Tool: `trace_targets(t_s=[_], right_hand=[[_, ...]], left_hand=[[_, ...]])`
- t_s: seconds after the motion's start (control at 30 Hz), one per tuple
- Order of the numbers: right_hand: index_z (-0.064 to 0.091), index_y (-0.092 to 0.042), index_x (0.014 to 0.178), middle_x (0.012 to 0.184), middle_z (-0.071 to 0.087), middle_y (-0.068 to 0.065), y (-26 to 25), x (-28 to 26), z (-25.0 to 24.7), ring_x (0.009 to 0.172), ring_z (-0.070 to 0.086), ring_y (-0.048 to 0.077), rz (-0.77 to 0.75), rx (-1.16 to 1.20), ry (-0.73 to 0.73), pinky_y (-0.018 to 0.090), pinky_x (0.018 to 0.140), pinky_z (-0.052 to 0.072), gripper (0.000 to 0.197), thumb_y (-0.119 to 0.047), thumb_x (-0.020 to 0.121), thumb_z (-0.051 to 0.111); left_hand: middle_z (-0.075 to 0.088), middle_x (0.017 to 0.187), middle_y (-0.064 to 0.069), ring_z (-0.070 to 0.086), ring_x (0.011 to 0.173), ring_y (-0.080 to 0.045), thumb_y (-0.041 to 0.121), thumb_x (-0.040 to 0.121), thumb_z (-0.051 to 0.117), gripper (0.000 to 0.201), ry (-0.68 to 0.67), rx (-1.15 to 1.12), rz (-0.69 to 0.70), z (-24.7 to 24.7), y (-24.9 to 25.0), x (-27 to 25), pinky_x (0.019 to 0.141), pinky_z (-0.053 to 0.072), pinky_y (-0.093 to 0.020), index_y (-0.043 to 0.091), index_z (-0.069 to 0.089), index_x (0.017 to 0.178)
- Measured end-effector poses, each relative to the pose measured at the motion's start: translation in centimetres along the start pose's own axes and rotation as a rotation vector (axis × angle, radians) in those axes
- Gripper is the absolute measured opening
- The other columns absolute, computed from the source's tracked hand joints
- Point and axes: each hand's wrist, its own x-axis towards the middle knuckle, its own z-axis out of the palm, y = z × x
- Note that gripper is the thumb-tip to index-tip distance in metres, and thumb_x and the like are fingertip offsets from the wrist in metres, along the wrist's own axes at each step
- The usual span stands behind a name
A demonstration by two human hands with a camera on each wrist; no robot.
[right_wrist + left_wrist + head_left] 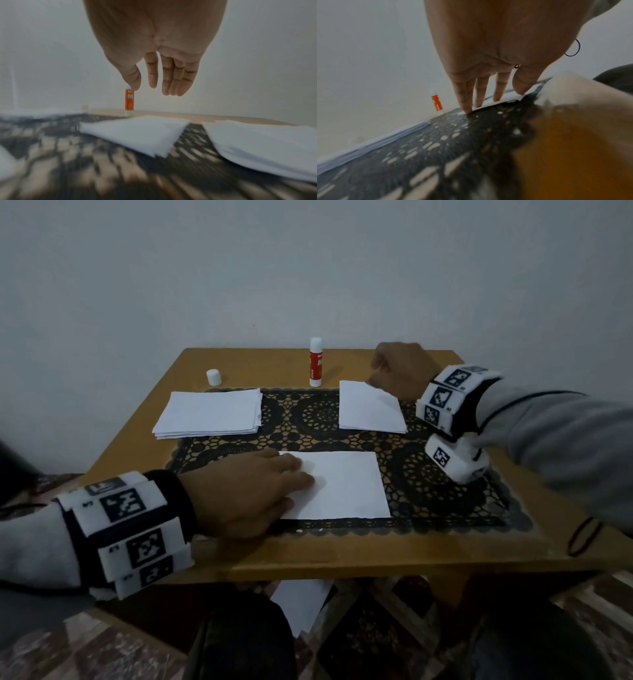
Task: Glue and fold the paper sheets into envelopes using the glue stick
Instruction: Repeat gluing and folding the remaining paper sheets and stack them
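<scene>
A white paper sheet (346,486) lies on the black lace mat (442,491) near the table's front edge. My left hand (301,484) rests flat on the sheet's left edge; the left wrist view shows its straight fingers (498,93) pressing the paper (510,95). The red and white glue stick (315,363) stands uncapped at the back middle, also in view from both wrists (436,102) (129,100). My right hand (376,374) hovers above the far corner of the right paper pile (370,410), holding nothing, its fingers (171,81) relaxed.
The white cap (213,377) stands at the back left of the wooden table (376,556). A stack of blank sheets (209,414) lies on the left of the mat. More paper (301,604) lies on the floor under the table. A wall stands close behind.
</scene>
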Motion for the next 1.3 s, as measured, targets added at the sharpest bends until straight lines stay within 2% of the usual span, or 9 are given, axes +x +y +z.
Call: trace_targets(t_s=[0.17, 0.3, 0.43, 0.73, 0.8, 0.9, 0.97, 1.1, 1.3], right_hand=[[0.061, -0.011, 0.109, 0.105, 0.060, 0.004, -4.1, 4.0, 1.8, 0.089, 0.058, 0.022, 0.125, 0.247, -0.031, 0.035, 0.079, 0.050, 0.039, -0.032, 0.079, 0.075], [0.053, -0.013, 0.095, 0.077, 0.051, 0.001, -6.3, 6.7, 4.2, 0.077, 0.053, 0.023, 0.214, 0.280, -0.113, 0.034, 0.072, 0.044, 0.036, -0.037, 0.078, 0.075], [0.062, -0.018, 0.084, 0.082, 0.065, 0.000, -6.8, 8.7, 5.9, 0.082, 0.065, 0.023, 0.239, 0.254, -0.099, 0.040, 0.082, 0.053, 0.025, -0.037, 0.072, 0.073], [0.068, -0.011, 0.092, 0.077, 0.068, 0.001, -7.4, 6.2, 3.9, 0.068, 0.065, 0.017, 0.196, 0.374, 0.037, 0.032, 0.072, 0.056, 0.019, -0.022, 0.077, 0.070], [0.068, -0.008, 0.100, 0.089, 0.070, 0.010, -7.7, 4.4, 2.5, 0.075, 0.067, 0.023, 0.124, 0.432, -0.034, 0.035, 0.073, 0.058, 0.023, -0.019, 0.080, 0.072], [0.068, -0.005, 0.104, 0.077, 0.064, 0.012, -8.1, 1.4, 0.1, 0.065, 0.059, 0.021, 0.062, 0.530, -0.189, 0.031, 0.060, 0.053, 0.020, -0.017, 0.088, 0.069], [0.069, -0.003, 0.099, 0.069, 0.061, 0.010, -8.3, -0.5, -0.9, 0.058, 0.057, 0.019, 0.013, 0.532, -0.223, 0.029, 0.056, 0.052, 0.019, -0.020, 0.090, 0.067], [0.069, -0.011, 0.085, 0.064, 0.063, 0.008, -9.3, -4.2, -1.1, 0.054, 0.057, 0.018, -0.068, 0.477, -0.289, 0.028, 0.050, 0.049, 0.014, -0.024, 0.090, 0.066], [0.074, -0.011, 0.087, 0.060, 0.058, -0.005, -10.8, -6.3, 1.5, 0.042, 0.050, 0.004, -0.184, 0.274, -0.269, 0.023, 0.048, 0.040, 0.018, -0.027, 0.087, 0.067]], left_hand=[[0.044, 0.142, 0.005, 0.041, 0.127, -0.013, 0.024, 0.097, 0.044, 0.048, 0.078, -0.079, 0.087, -0.9, -1.5, 0.8, 0.109, 0.034, -0.030, 0.032, 0.039, 0.144], [0.053, 0.135, 0.004, 0.049, 0.122, -0.015, 0.019, 0.090, 0.045, 0.049, 0.164, -0.111, 0.148, -0.8, -2.1, 1.0, 0.106, 0.038, -0.030, 0.029, 0.049, 0.138], [0.058, 0.129, 0.002, 0.055, 0.116, -0.017, 0.021, 0.082, 0.040, 0.055, 0.183, -0.081, 0.165, -0.8, -2.3, 1.0, 0.099, 0.045, -0.030, 0.028, 0.053, 0.135], [0.045, 0.144, -0.004, 0.044, 0.125, -0.022, 0.031, 0.090, 0.040, 0.057, 0.034, 0.034, 0.077, -0.3, -1.3, 0.9, 0.104, 0.040, -0.038, 0.025, 0.035, 0.146], [0.039, 0.146, -0.010, 0.039, 0.124, -0.025, 0.039, 0.087, 0.026, 0.065, -0.025, 0.110, 0.045, -0.2, -0.1, 0.5, 0.104, 0.038, -0.040, 0.019, 0.027, 0.149], [0.036, 0.145, -0.016, 0.036, 0.123, -0.028, 0.043, 0.090, 0.019, 0.066, -0.025, 0.163, -0.028, 0.2, 1.4, 0.2, 0.104, 0.037, -0.042, 0.010, 0.026, 0.146], [0.029, 0.148, -0.021, 0.034, 0.128, -0.033, 0.044, 0.095, 0.021, 0.065, -0.032, 0.129, -0.078, 0.7, 2.6, 0.0, 0.107, 0.035, -0.043, 0.007, 0.019, 0.148], [0.020, 0.150, -0.029, 0.025, 0.137, -0.037, 0.049, 0.082, -0.008, 0.084, -0.032, 0.124, -0.111, 0.9, 5.1, -0.9, 0.114, 0.024, -0.043, 0.000, 0.010, 0.148], [0.013, 0.154, -0.020, 0.021, 0.139, -0.035, 0.047, 0.100, 0.024, 0.064, -0.064, -0.039, -0.138, 0.7, 4.5, -0.5, 0.109, 0.034, -0.046, 0.009, 0.011, 0.149]])
